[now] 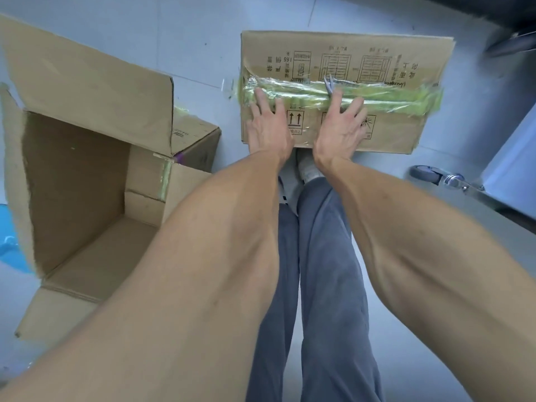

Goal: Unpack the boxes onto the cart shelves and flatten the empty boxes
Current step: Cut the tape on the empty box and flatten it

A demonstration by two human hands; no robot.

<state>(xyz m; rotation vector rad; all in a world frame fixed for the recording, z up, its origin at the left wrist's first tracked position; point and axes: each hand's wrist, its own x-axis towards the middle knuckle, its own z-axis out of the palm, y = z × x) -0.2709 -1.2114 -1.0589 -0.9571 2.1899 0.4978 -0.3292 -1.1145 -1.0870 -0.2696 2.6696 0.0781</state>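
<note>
Looking down from the head view, item by item.

Sealed box (342, 91): brown cardboard, lying on the pale floor (188, 33) ahead of the person's feet, top face printed with handling symbols. A band of crinkled yellow-green tape (385, 97) runs along its closed seam from side to side.

Left hand (268, 124): palm down on the near part of the sealed box, fingers straight and spread, tips reaching the tape; it grasps nothing.

Right hand (338, 129): also on the box top, fingers loosely splayed. A small grey metal tool (329, 84), perhaps scissors, stands at the tape just beyond the forefinger; whether the hand pinches it cannot be told.

Open box (87, 181): larger, to the left, flaps raised, interior bare cardboard. A smaller closed carton (197, 143) sits behind it, touching.

Cart wheel (426, 172): grey caster with metal bracket, at right, well apart from the sealed box.

Grey trousers (319, 271) and a pale shoe (309, 169) below the forearms.
</note>
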